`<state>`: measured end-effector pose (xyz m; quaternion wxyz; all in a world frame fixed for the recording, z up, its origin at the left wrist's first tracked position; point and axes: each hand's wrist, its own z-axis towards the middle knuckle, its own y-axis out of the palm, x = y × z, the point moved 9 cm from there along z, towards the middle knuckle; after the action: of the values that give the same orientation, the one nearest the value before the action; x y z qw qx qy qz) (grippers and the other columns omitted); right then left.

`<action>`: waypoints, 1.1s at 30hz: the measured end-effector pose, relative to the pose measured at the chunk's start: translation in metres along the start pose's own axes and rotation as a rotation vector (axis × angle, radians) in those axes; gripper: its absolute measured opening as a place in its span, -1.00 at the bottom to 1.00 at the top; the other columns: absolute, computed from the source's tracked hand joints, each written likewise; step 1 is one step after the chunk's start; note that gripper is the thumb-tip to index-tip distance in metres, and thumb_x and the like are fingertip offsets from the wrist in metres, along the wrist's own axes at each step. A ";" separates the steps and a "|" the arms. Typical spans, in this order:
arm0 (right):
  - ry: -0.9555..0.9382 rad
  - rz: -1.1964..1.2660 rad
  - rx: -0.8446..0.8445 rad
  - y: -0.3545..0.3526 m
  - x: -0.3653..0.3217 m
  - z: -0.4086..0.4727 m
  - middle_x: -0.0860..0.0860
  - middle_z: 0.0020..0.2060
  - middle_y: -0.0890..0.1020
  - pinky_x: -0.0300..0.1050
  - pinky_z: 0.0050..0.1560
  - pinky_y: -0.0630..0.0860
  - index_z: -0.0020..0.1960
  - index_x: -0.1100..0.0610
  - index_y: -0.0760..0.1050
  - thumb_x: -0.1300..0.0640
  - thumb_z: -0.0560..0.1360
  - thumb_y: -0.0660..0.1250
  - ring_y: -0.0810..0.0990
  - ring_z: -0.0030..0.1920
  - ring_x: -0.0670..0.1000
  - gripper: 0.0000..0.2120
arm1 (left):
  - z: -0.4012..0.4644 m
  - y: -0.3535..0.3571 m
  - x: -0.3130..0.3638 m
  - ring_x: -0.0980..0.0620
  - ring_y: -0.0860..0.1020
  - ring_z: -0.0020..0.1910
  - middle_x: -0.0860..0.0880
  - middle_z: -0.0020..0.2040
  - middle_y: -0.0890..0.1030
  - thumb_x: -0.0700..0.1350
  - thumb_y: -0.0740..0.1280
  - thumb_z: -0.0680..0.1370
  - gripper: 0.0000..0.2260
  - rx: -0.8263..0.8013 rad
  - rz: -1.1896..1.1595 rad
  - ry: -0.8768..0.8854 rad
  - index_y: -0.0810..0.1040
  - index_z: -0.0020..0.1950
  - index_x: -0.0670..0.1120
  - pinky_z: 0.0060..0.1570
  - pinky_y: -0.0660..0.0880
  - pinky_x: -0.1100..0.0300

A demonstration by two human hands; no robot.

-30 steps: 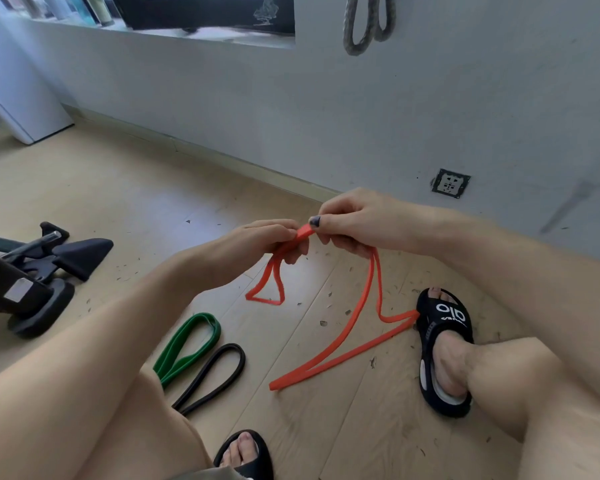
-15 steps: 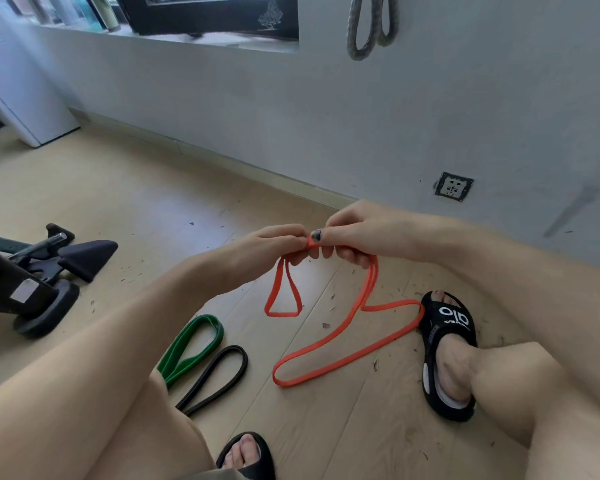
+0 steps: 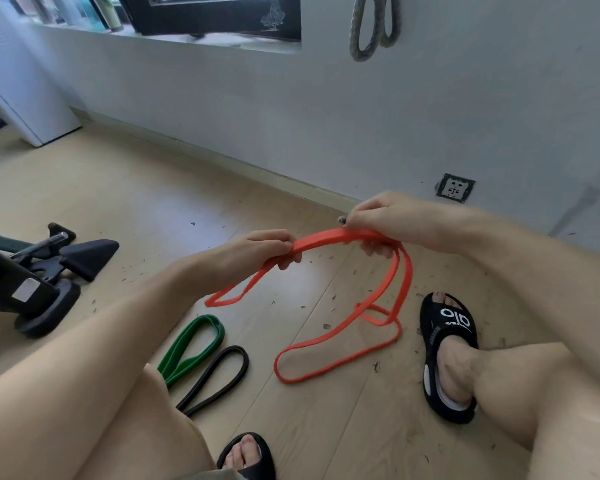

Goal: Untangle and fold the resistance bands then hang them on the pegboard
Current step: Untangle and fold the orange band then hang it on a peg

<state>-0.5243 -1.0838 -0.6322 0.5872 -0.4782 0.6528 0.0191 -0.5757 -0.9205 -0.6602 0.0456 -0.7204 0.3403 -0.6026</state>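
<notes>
An orange resistance band [image 3: 329, 237] stretches between both my hands above the wooden floor. My left hand [image 3: 257, 249] grips its doubled strands at the left, and my right hand [image 3: 388, 220] grips them at the right. A short loop hangs down left of my left hand. Longer loops drop from my right hand and lie on the floor near my right foot. A green band [image 3: 191, 348] and a black band [image 3: 219, 377] lie folded on the floor by my left leg. No pegboard is in view.
A grey rope loop [image 3: 373, 26] hangs on the wall above. A wall socket [image 3: 454, 187] sits low on the wall. Black exercise equipment [image 3: 39, 271] stands at the left. My feet wear black sandals [image 3: 447, 351]. Small debris litters the floor.
My hands have moved apart, drawing a doubled length of the orange band out between them. The loops on the floor have shifted toward my right foot.
</notes>
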 end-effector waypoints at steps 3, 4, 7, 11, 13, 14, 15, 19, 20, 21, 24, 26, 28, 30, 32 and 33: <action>-0.019 -0.036 -0.047 0.021 -0.009 0.004 0.01 -0.33 0.64 -0.09 -0.26 0.48 -0.06 0.13 0.63 -0.18 0.65 0.23 0.52 -0.36 0.02 -0.59 | 0.004 0.011 0.010 0.02 0.46 -0.06 -0.11 -0.06 0.52 -0.11 0.13 0.70 -0.73 -0.006 -0.010 0.032 0.59 0.11 -0.17 0.13 0.39 0.04; -0.032 -0.048 -0.052 0.026 -0.012 0.006 0.00 -0.36 0.60 -0.10 -0.27 0.49 -0.07 0.15 0.62 -0.15 0.65 0.24 0.52 -0.37 -0.01 -0.60 | 0.005 0.013 0.011 0.01 0.46 -0.04 -0.14 -0.03 0.52 -0.15 0.11 0.73 -0.73 0.002 -0.007 0.034 0.58 0.16 -0.23 0.16 0.41 -0.01; -0.064 -0.074 -0.018 0.025 -0.016 0.009 -0.06 -0.44 0.48 -0.12 -0.34 0.43 -0.13 0.20 0.60 -0.04 0.65 0.28 0.43 -0.43 -0.04 -0.65 | 0.005 0.011 0.009 -0.02 0.46 -0.03 -0.14 -0.02 0.51 -0.13 0.12 0.74 -0.70 -0.003 -0.009 0.039 0.58 0.17 -0.26 0.23 0.42 -0.08; -0.059 0.001 0.020 -0.001 -0.013 0.005 -0.03 -0.44 0.39 -0.18 -0.40 0.31 -0.14 0.22 0.57 -0.01 0.65 0.30 0.31 -0.44 -0.05 -0.67 | -0.001 -0.002 0.000 0.00 0.47 -0.06 -0.08 -0.09 0.52 -0.11 0.09 0.75 -0.69 0.009 -0.032 0.031 0.60 0.06 -0.17 0.21 0.44 -0.04; -0.046 0.035 0.033 -0.011 -0.007 0.002 -0.01 -0.44 0.36 -0.19 -0.41 0.27 -0.15 0.22 0.55 0.00 0.65 0.31 0.27 -0.44 -0.04 -0.67 | -0.002 -0.008 -0.005 0.05 0.48 -0.10 -0.06 -0.12 0.52 -0.10 0.09 0.75 -0.67 0.026 -0.023 0.013 0.61 0.05 -0.17 0.12 0.44 0.10; -0.038 0.045 0.040 -0.013 -0.004 0.002 0.00 -0.44 0.36 -0.18 -0.41 0.26 -0.15 0.23 0.55 0.01 0.65 0.31 0.27 -0.44 -0.03 -0.68 | -0.002 -0.008 -0.008 0.06 0.48 -0.12 -0.05 -0.13 0.53 -0.09 0.08 0.75 -0.67 0.023 -0.009 -0.001 0.61 0.04 -0.17 0.08 0.43 0.15; -0.029 0.047 0.043 -0.013 -0.002 0.002 0.01 -0.44 0.37 -0.16 -0.41 0.27 -0.16 0.23 0.55 0.01 0.65 0.31 0.28 -0.44 -0.02 -0.67 | -0.002 -0.008 -0.011 0.05 0.47 -0.13 -0.05 -0.14 0.53 -0.07 0.09 0.75 -0.66 0.019 -0.001 -0.015 0.61 0.03 -0.16 0.06 0.43 0.16; 0.007 -0.015 -0.024 0.003 0.000 0.003 0.01 -0.40 0.54 -0.14 -0.39 0.39 -0.10 0.20 0.62 -0.08 0.65 0.28 0.40 -0.44 -0.01 -0.63 | -0.002 -0.006 -0.012 0.04 0.43 -0.18 -0.07 -0.18 0.45 -0.07 0.09 0.75 -0.67 0.018 -0.041 -0.040 0.55 -0.05 -0.15 -0.03 0.48 0.24; 0.012 -0.021 -0.051 0.009 -0.002 0.004 0.01 -0.38 0.57 -0.14 -0.38 0.41 -0.06 0.18 0.64 -0.12 0.65 0.27 0.42 -0.44 -0.01 -0.61 | -0.002 -0.005 -0.010 0.04 0.41 -0.19 -0.09 -0.18 0.42 -0.06 0.08 0.76 -0.67 0.018 -0.045 -0.031 0.53 -0.07 -0.14 -0.05 0.49 0.24; 0.010 -0.029 -0.070 0.015 -0.003 0.004 0.00 -0.37 0.59 -0.14 -0.37 0.41 -0.05 0.16 0.65 -0.15 0.64 0.27 0.43 -0.44 0.00 -0.61 | -0.001 -0.003 -0.007 0.03 0.40 -0.20 -0.10 -0.18 0.38 -0.06 0.08 0.76 -0.67 0.018 -0.044 -0.020 0.51 -0.09 -0.13 -0.06 0.49 0.24; -0.021 -0.050 -0.066 0.022 -0.009 0.007 -0.01 -0.41 0.55 -0.12 -0.38 0.40 -0.12 0.16 0.64 -0.08 0.64 0.31 0.42 -0.42 0.01 -0.65 | 0.002 0.001 -0.004 0.06 0.36 -0.26 -0.08 -0.23 0.34 -0.05 0.06 0.76 -0.65 0.010 -0.033 -0.014 0.48 -0.12 -0.12 -0.11 0.46 0.22; -0.034 -0.029 -0.050 0.020 -0.011 0.008 -0.03 -0.43 0.48 -0.12 -0.39 0.35 -0.15 0.18 0.61 -0.03 0.63 0.32 0.37 -0.44 -0.02 -0.68 | 0.002 0.004 -0.004 0.07 0.34 -0.30 -0.05 -0.26 0.32 0.01 0.05 0.75 -0.63 -0.018 -0.052 -0.024 0.47 -0.13 -0.12 -0.12 0.46 0.21; -0.040 -0.008 -0.038 0.014 -0.010 0.008 -0.06 -0.46 0.44 -0.12 -0.39 0.31 -0.16 0.18 0.59 -0.01 0.63 0.33 0.33 -0.46 -0.03 -0.69 | -0.001 0.005 -0.004 0.06 0.32 -0.32 -0.02 -0.29 0.31 0.09 0.05 0.74 -0.60 -0.055 -0.108 -0.021 0.47 -0.13 -0.12 -0.14 0.45 0.20; -0.033 -0.008 -0.035 0.011 -0.008 0.007 -0.06 -0.46 0.43 -0.12 -0.38 0.30 -0.16 0.19 0.60 -0.01 0.62 0.35 0.33 -0.45 -0.03 -0.70 | -0.003 0.004 -0.005 0.04 0.29 -0.32 -0.01 -0.30 0.28 0.15 0.10 0.69 -0.59 -0.079 -0.149 -0.019 0.49 -0.11 -0.13 -0.16 0.41 0.18; -0.023 -0.016 -0.046 0.010 -0.006 0.005 -0.02 -0.42 0.45 -0.12 -0.38 0.30 -0.13 0.21 0.61 0.00 0.62 0.36 0.34 -0.42 -0.02 -0.70 | -0.004 0.004 -0.005 0.04 0.27 -0.33 -0.01 -0.31 0.27 0.16 0.17 0.65 -0.62 -0.093 -0.142 -0.016 0.49 -0.10 -0.14 -0.18 0.39 0.18; -0.022 -0.021 -0.054 0.011 -0.006 0.004 0.00 -0.41 0.46 -0.12 -0.38 0.31 -0.13 0.21 0.61 0.00 0.62 0.36 0.35 -0.42 -0.02 -0.71 | -0.004 0.005 -0.005 0.04 0.26 -0.34 0.00 -0.32 0.26 0.15 0.20 0.64 -0.63 -0.095 -0.144 -0.015 0.48 -0.11 -0.14 -0.20 0.38 0.19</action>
<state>-0.5289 -1.0719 -0.6346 0.5815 -0.5003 0.6405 0.0360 -0.5814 -0.9204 -0.6653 -0.0299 -0.7488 0.3154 -0.5821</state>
